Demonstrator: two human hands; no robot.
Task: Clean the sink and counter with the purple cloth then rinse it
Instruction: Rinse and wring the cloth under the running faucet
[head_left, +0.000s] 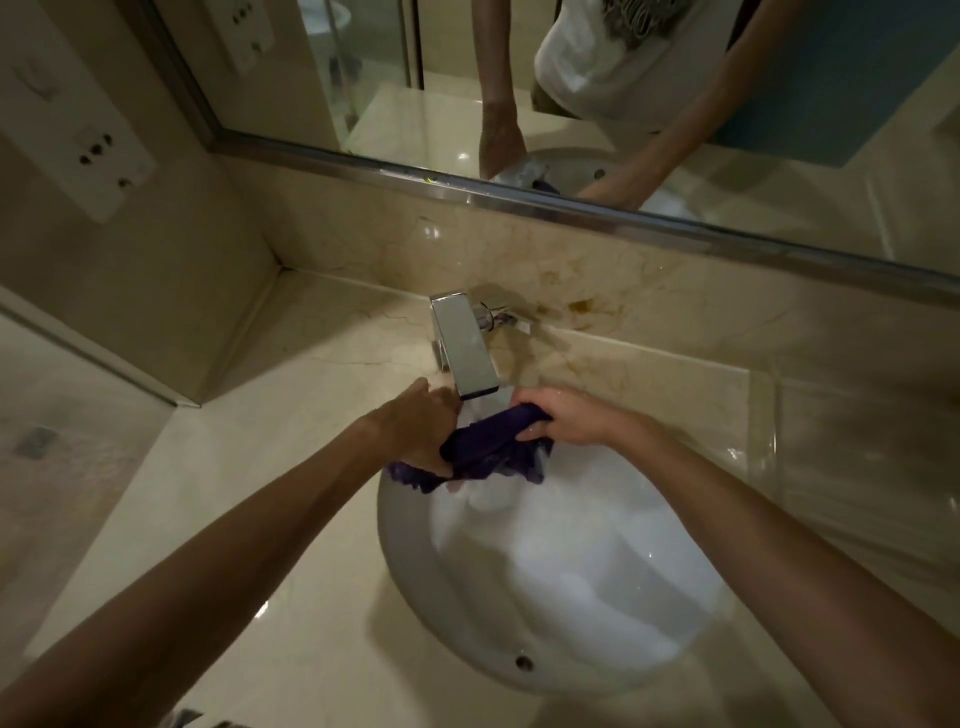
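Note:
The purple cloth is bunched into a wet roll under the spout of the chrome faucet, at the far rim of the white round sink. My left hand grips its left end and my right hand grips its right end. Loose folds of the cloth hang below my hands into the basin. Water runs down from the spout behind the cloth and the basin looks wet. The beige marble counter surrounds the sink.
A mirror with a metal frame runs along the back wall and reflects my arms. Wall sockets sit on the left wall. A brown stain marks the backsplash right of the faucet. A glass partition edge is at the left.

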